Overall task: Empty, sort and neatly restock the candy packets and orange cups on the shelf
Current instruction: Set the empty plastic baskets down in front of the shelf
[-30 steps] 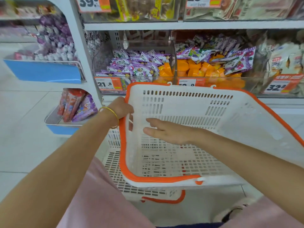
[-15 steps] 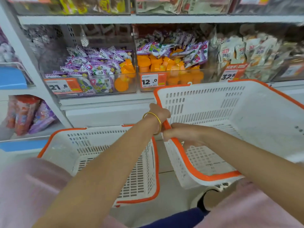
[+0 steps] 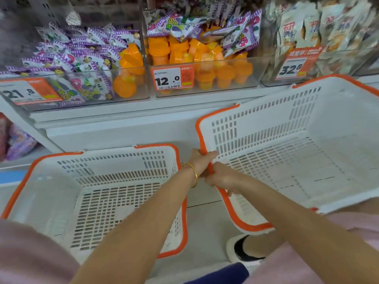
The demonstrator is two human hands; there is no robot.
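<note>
Purple-and-white candy packets (image 3: pixel 78 56) fill the left clear bin on the shelf, with a few orange cups (image 3: pixel 127 64) mixed in at its right end. The middle bin holds orange cups (image 3: pixel 205 64) with more purple packets (image 3: pixel 205 23) heaped on top. Two empty white baskets with orange rims stand below. My left hand (image 3: pixel 202 161) and my right hand (image 3: pixel 222 178) both grip the left rim of the right basket (image 3: pixel 307 124), which is tilted. The left basket (image 3: pixel 98 175) sits on the floor under my left forearm.
A third bin at the right holds pale snack packets (image 3: pixel 320 29) behind a 32.8 price tag. Price tags 21.8 and 12.0 front the other bins. A white shelf ledge (image 3: pixel 114 130) runs below them. My shoe (image 3: pixel 244 251) is on the floor between the baskets.
The upper basket was lifted off the stacked one and carried to the right. It now sits lower beside the other basket, with both hands on its left rim. The view moved closer to the bins.
</note>
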